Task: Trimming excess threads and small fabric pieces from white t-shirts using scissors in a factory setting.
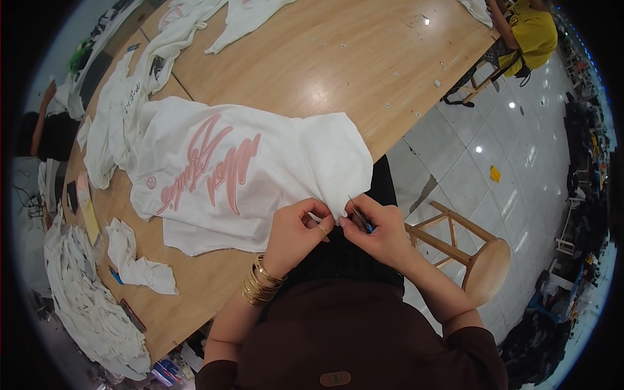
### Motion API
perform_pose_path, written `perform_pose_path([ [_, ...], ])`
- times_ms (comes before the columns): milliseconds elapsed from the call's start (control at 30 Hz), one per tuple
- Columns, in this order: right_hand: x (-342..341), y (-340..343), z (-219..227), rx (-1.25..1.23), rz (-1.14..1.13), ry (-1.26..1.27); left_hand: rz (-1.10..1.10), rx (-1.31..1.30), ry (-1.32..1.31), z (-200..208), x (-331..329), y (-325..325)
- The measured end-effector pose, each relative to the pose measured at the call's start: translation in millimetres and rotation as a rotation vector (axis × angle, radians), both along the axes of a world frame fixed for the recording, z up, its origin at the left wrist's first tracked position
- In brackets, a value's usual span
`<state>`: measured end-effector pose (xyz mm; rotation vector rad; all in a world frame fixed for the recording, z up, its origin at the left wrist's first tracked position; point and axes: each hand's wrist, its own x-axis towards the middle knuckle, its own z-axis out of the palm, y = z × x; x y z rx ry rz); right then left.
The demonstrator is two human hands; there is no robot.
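A white garment [279, 149] with pink lettering lies across the table and reaches over its near edge toward my lap. My left hand [300, 229], with a ring and gold bangles at the wrist, pinches the garment's edge. Close beside it, my right hand [377, 227] is closed round small thread snips [368, 227]. Their thin dark blade points up past the fingers, and a bit of blue shows at the grip. The right fingertips also meet the cloth edge. What lies exactly between the fingertips is too small to make out.
More white garments [123, 123] lie along the table's left side, with a large white heap [91, 305] at the near left. A small white cloth piece [140, 260] rests nearby. A wooden stool [486, 273] stands at my right. Someone in a yellow shirt [533, 32] sits at the far right.
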<state>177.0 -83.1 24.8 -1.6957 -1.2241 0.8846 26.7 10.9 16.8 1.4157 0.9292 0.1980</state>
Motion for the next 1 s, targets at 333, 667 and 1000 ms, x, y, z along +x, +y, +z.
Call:
perform_pose_path([
  [333,9.3,0.4,-12.1,0.017,-0.098,-0.074,-0.012,-0.132,-0.273,-7.7,-13.1,6.6],
  [667,-5.4,-14.9,40.4,-0.382,0.041,0.174,-0.079,0.101,-0.201,5.4,-16.5,6.7],
  [1000,-13.2,-12.3,37.7,-0.445,0.166,0.259,-0.094,0.243,-0.165,10.6,-13.6,3.1],
])
